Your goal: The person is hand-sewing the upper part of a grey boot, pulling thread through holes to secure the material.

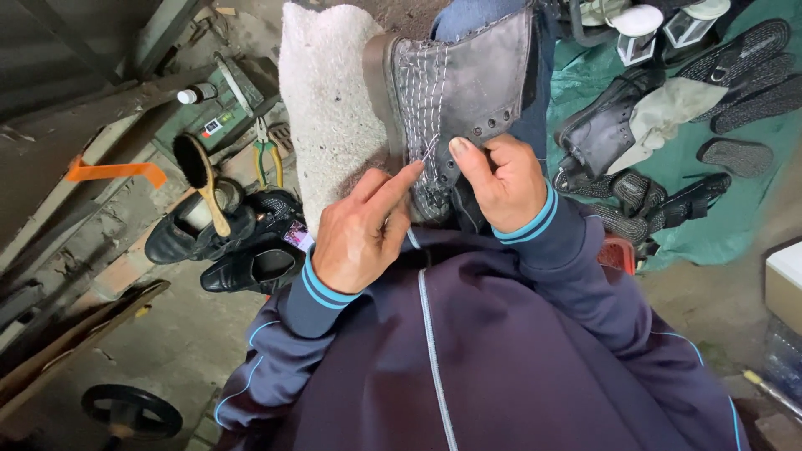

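Observation:
A worn grey boot (468, 79) lies on its side over my lap, its thick pale sole (322, 100) turned to the left. Rows of white stitching run along its side. My left hand (363, 225) pinches a thin needle or thread (428, 150) at the stitch line with forefinger and thumb. My right hand (501, 179) grips the boot's upper just to the right, thumb pressed on the leather beside the stitching. Both sleeves are dark blue with light blue cuffs.
Black shoes (221, 242) with a wooden brush (200, 175) lie on the floor at left, beside yellow-handled pliers (267, 159) and a green box (213, 117). More dark shoes and soles (668, 125) are spread on a green sheet at right. A black wheel (132, 411) sits bottom left.

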